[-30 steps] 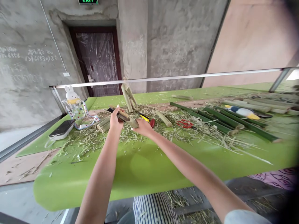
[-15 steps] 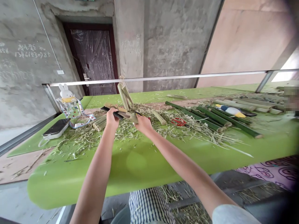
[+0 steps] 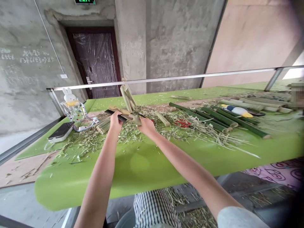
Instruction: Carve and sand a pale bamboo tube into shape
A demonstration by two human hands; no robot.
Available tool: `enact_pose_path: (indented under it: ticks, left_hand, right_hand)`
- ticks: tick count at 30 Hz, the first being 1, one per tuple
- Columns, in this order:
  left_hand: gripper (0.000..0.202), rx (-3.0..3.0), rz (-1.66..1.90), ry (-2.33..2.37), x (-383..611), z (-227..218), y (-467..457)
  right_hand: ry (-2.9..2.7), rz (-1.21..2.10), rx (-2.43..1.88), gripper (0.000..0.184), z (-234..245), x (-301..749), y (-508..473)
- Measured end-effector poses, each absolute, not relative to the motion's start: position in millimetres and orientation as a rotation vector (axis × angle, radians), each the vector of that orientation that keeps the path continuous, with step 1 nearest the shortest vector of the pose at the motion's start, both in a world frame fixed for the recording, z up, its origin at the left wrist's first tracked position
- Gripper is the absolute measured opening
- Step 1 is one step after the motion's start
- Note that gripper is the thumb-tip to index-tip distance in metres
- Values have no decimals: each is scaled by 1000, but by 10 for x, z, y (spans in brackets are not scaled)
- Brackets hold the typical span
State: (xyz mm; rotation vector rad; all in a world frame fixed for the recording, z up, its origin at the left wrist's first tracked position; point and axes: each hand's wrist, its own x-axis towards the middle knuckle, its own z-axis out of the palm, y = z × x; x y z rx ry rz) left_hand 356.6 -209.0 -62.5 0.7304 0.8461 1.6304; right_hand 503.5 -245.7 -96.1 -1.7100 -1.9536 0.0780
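A pale split bamboo piece (image 3: 133,119) is held above the shavings between my two hands. My left hand (image 3: 116,121) is closed around its left part, where a dark, straight-edged strip (image 3: 122,118) and a tan upper edge show; I cannot make out what the strip is. At the bamboo's right end, my right hand (image 3: 146,125) is closed with its fingers against it. A thin black-and-yellow tool (image 3: 142,116) shows over the right fingers, with a bit of red beyond; its kind and whether it is gripped are unclear. Tied bamboo sticks (image 3: 125,98) stand just behind.
Shavings (image 3: 133,134) cover much of the green tabletop (image 3: 123,164). Red-handled scissors (image 3: 182,123) and green bamboo poles (image 3: 213,118) lie to the right. At left are a rabbit-topped cup (image 3: 74,106) and a phone on a white device (image 3: 61,131). A metal rail (image 3: 166,78) runs behind.
The view has shifted slightly, so the scene sits a little farther right. Both hands keep their hold on the bamboo piece, with its left end appearing less blurred.
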Motion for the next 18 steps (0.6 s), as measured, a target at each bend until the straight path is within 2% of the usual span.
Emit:
enact_pose_path:
  ticks: [9,13,18]
  left_hand:
    - [13,713,1606,767,3588,-591,-2168]
    - [25,750,1561,572,3585,-556,-2222]
    - [33,805,1548,479,3589,-562,-2228]
  right_hand:
    - [-1969,9,-1649,23,-961,5130,-2399]
    - [-2009,130,-1594,20,-938,5103,-2427]
    - [-1980,116,-1595,21,-936,5092,-2433]
